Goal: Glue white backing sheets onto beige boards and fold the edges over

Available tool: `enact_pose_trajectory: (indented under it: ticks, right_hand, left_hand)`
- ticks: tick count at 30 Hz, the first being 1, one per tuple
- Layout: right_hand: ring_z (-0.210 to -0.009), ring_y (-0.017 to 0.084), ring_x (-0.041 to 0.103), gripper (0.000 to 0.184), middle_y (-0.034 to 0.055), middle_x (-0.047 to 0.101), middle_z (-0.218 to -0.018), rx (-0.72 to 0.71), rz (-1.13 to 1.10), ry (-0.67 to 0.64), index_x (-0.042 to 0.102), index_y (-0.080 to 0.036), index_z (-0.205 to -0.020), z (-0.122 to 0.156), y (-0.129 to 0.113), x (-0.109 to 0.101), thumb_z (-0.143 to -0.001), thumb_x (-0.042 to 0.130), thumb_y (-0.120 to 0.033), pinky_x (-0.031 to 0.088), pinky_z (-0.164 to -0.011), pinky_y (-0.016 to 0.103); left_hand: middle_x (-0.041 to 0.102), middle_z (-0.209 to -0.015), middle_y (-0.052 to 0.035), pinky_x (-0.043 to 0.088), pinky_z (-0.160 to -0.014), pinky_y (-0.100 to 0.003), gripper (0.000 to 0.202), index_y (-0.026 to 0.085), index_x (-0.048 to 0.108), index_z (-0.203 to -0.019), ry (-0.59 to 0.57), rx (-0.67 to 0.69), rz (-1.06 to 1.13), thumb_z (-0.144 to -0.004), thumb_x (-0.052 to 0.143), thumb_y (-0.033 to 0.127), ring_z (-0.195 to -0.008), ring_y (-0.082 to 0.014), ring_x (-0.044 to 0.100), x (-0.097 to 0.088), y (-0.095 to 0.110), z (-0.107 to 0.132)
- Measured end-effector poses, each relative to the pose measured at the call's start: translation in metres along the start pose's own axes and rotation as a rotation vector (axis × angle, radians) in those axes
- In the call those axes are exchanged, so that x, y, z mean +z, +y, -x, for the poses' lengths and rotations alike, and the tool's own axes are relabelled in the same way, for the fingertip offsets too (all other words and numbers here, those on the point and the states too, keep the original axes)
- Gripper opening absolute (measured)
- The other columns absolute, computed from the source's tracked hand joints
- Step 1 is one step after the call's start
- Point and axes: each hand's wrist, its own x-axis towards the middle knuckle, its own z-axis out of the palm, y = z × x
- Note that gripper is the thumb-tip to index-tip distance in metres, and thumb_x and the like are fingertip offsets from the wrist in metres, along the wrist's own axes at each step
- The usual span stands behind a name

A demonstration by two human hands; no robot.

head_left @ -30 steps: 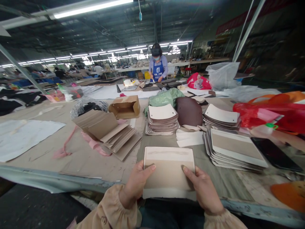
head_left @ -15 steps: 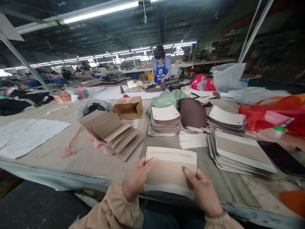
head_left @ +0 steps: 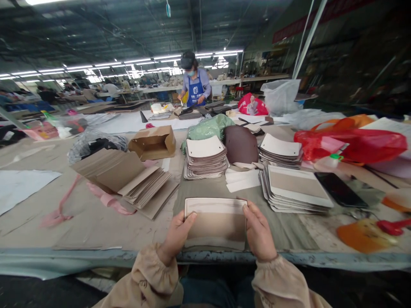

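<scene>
Between my hands is a flat rectangular panel (head_left: 215, 224), white-edged with a tan lower area, held at the table's front edge. My left hand (head_left: 178, 233) grips its left side, thumb on the face. On the right side, my right hand (head_left: 259, 229) pinches the panel near its upper corner, fingers behind it. Just to the right lies a stack of similar white and tan panels (head_left: 297, 182). Beyond the held panel stands a stack of curved white pieces with dark edges (head_left: 205, 149). A second such stack (head_left: 281, 145) sits farther right.
Leaning brown cardboard sheets (head_left: 109, 171) and an open cardboard box (head_left: 152, 143) are on the left. A black phone (head_left: 340, 188), a red plastic bag (head_left: 362, 139) and an orange bottle with red cap (head_left: 366, 235) lie right. A co-worker (head_left: 195, 83) stands across the table.
The view has turned to the right, so the tabletop things appear shifted left. My right hand has moved up along the panel's right edge; both hands still hold the panel.
</scene>
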Motion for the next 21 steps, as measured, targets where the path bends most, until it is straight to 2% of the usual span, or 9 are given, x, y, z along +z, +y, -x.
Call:
enact_pose_trajectory:
  ticks: [3, 5, 8, 11, 14, 16, 19, 21]
  right_hand:
    - [-0.088, 0.020, 0.057, 0.029, 0.0010, 0.066, -0.083, -0.007, 0.055, 0.120, 0.066, -0.020, -0.085, -0.006, 0.002, 0.004, -0.077, 0.064, -0.048, 0.041, -0.083, 0.028]
    - [-0.080, 0.018, 0.054, 0.029, -0.0008, 0.062, -0.075, -0.024, 0.110, 0.176, 0.064, -0.019, -0.077, -0.011, 0.004, 0.005, -0.075, 0.066, -0.048, 0.040, -0.076, 0.026]
    - [-0.079, 0.018, 0.053, 0.029, -0.0013, 0.062, -0.075, 0.008, 0.144, 0.194, 0.064, -0.019, -0.076, -0.015, 0.004, 0.003, -0.073, 0.067, -0.048, 0.039, -0.075, 0.025]
    - [-0.084, 0.019, 0.055, 0.026, -0.0010, 0.065, -0.081, 0.090, 0.118, 0.135, 0.064, -0.021, -0.077, -0.010, -0.001, -0.003, -0.075, 0.066, -0.047, 0.040, -0.079, 0.027]
    - [-0.081, 0.021, 0.057, 0.023, 0.0007, 0.066, -0.080, 0.241, 0.115, 0.034, 0.063, -0.024, -0.074, 0.009, -0.011, -0.009, -0.078, 0.061, -0.046, 0.044, -0.075, 0.029]
    - [-0.076, 0.023, 0.056, 0.024, 0.0016, 0.065, -0.076, 0.301, 0.180, 0.016, 0.062, -0.026, -0.071, 0.028, -0.018, -0.011, -0.078, 0.059, -0.048, 0.045, -0.068, 0.030]
    - [-0.070, 0.023, 0.055, 0.027, 0.0021, 0.062, -0.068, 0.313, 0.293, 0.059, 0.062, -0.027, -0.064, 0.059, -0.023, -0.009, -0.075, 0.057, -0.051, 0.044, -0.063, 0.031]
    - [-0.067, 0.023, 0.055, 0.028, 0.0024, 0.061, -0.066, 0.334, 0.335, 0.107, 0.062, -0.028, -0.060, 0.076, -0.021, -0.006, -0.073, 0.057, -0.052, 0.044, -0.060, 0.031]
  left_hand:
    - [0.071, -0.088, -0.0062, 0.049, -0.068, -0.027, 0.040, 0.014, 0.065, -0.101, -0.015, -0.011, -0.002, -0.077, 0.066, 0.046, -0.080, -0.0204, 0.063, 0.003, 0.001, -0.002]
    - [0.071, -0.088, -0.0059, 0.049, -0.069, -0.027, 0.040, 0.014, 0.065, -0.101, -0.030, -0.022, 0.027, -0.077, 0.066, 0.046, -0.081, -0.0210, 0.064, 0.006, 0.002, -0.003]
    - [0.071, -0.086, -0.0056, 0.049, -0.067, -0.028, 0.041, 0.014, 0.064, -0.102, -0.062, -0.075, 0.100, -0.077, 0.065, 0.047, -0.074, -0.0197, 0.063, 0.010, 0.006, -0.002]
    - [0.070, -0.085, -0.0060, 0.048, -0.064, -0.027, 0.043, 0.013, 0.063, -0.106, -0.123, -0.144, 0.140, -0.079, 0.065, 0.046, -0.068, -0.0170, 0.062, 0.007, 0.012, 0.005]
    - [0.070, -0.085, -0.0061, 0.046, -0.062, -0.024, 0.041, 0.013, 0.065, -0.104, -0.159, -0.219, 0.136, -0.077, 0.067, 0.045, -0.068, -0.0154, 0.061, -0.001, 0.019, 0.024]
    - [0.070, -0.087, -0.0068, 0.046, -0.062, -0.024, 0.042, 0.014, 0.066, -0.103, -0.179, -0.296, 0.153, -0.076, 0.069, 0.046, -0.069, -0.0158, 0.062, -0.007, 0.023, 0.042]
    - [0.070, -0.090, -0.0093, 0.048, -0.067, -0.027, 0.046, 0.015, 0.064, -0.109, -0.249, -0.440, 0.230, -0.075, 0.071, 0.045, -0.074, -0.0195, 0.065, -0.014, 0.023, 0.070]
    - [0.070, -0.091, -0.0106, 0.049, -0.071, -0.030, 0.049, 0.015, 0.062, -0.114, -0.283, -0.489, 0.289, -0.075, 0.070, 0.044, -0.078, -0.0219, 0.065, -0.016, 0.021, 0.082]
